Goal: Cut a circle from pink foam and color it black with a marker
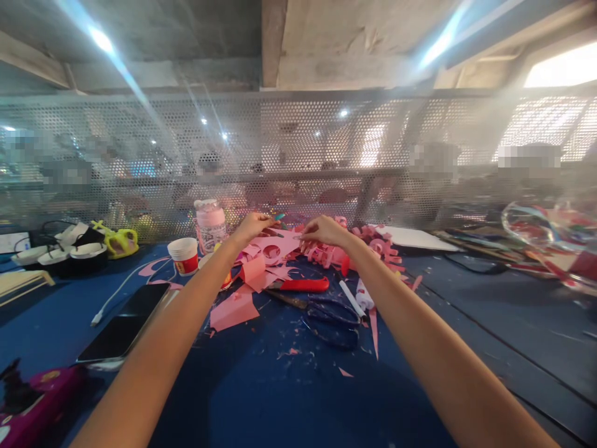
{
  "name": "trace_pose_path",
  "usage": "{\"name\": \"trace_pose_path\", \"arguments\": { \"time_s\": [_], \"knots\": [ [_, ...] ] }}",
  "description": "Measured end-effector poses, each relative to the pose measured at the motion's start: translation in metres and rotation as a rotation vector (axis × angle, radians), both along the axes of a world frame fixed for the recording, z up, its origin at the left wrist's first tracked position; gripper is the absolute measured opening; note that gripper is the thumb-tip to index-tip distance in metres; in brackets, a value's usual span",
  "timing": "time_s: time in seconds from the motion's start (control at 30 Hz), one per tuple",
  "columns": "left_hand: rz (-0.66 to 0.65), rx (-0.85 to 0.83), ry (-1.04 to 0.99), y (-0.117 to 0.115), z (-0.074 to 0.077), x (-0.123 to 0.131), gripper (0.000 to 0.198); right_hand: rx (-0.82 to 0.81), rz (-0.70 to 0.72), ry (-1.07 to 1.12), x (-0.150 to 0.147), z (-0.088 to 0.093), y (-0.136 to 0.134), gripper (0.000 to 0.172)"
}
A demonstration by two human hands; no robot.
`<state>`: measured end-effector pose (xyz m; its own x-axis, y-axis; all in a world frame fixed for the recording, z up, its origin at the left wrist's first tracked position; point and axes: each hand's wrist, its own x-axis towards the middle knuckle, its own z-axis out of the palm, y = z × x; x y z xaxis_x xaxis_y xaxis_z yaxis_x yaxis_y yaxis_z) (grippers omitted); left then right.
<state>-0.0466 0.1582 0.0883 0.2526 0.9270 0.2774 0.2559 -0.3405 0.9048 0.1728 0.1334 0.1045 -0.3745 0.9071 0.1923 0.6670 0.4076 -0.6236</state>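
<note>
Paper (286, 244), pink and with a round hole cut in it, lies just below and between your fingers, beside a heap of pink strips (321, 255) that spreads under and to the right of your right fingertips. Your left hand (255, 227) has thumb and fingers drawn together at a small teal object (280, 216); it may be pinched there, but it is too small for me to tell. Your right hand (325, 230) curves downward, fingers bent over the paper's right side, and I cannot tell whether they grip anything. The step in hand seems to be handling the cut pieces, with both hands near each other but apart. The next move, I judge, calls for a light hold on thin paper and for care around the scissors (303, 303) and the red-handled tool (305, 285), both nearer you than your fingers.
</note>
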Motion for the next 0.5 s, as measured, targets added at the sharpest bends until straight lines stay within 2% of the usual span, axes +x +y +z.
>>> {"name": "trace_pose_path", "arguments": {
  "time_s": [0.13, 0.23, 0.33, 0.4, 0.5],
  "knots": [
    [0.072, 0.097, 0.113, 0.000, -0.009, 0.013, 0.053, -0.033, -0.086, -0.014, 0.010, 0.001, 0.005, 0.025],
    [0.124, 0.157, 0.265, -0.002, -0.027, 0.024, 0.063, -0.080, -0.171, -0.047, 0.021, 0.004, 0.008, 0.027],
    [0.129, 0.191, 0.423, -0.006, -0.050, 0.035, 0.057, -0.137, -0.216, -0.054, 0.027, 0.005, 0.008, 0.032],
    [0.144, 0.206, 0.496, -0.009, -0.063, 0.040, 0.040, -0.181, -0.218, -0.055, 0.027, 0.005, 0.007, 0.034],
    [0.170, 0.210, 0.557, -0.011, -0.073, 0.042, 0.030, -0.226, -0.197, -0.042, 0.027, 0.007, 0.005, 0.032]
  ]
}}
